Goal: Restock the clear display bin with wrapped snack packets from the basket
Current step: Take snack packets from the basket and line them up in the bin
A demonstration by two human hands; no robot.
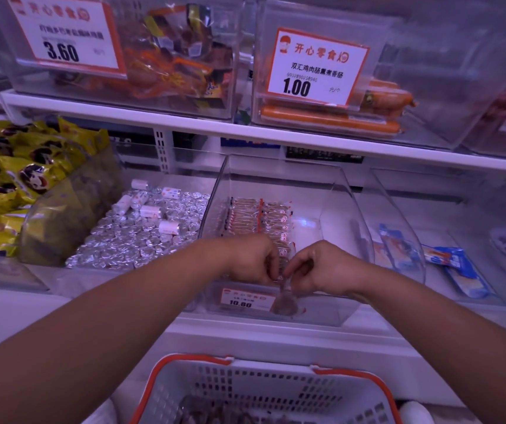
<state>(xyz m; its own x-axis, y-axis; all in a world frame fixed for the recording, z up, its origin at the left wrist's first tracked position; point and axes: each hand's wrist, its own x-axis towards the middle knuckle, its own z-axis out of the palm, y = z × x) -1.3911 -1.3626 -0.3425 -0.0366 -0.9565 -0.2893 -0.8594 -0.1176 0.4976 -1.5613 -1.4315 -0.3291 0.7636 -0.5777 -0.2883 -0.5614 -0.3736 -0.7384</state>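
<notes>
Two hands meet at the front lip of the clear bin (359, 209): your left hand (253, 260) and right hand (322, 267) both pinch one wrapped packet (284, 284), which hangs over the bin's price tag (247, 299). It likely handles light, limp and slick; hold its crimped ends. More packets (261, 221) lie in a row deeper inside the bin; the basket (264, 390) stands below it.

The single head-worn camera is looking forward and down from close above the basket (264, 390), facing the shelving. It is sitting near enough that both forearms are filling the lower frame, meeting at the clear display bin (352, 209).
</notes>
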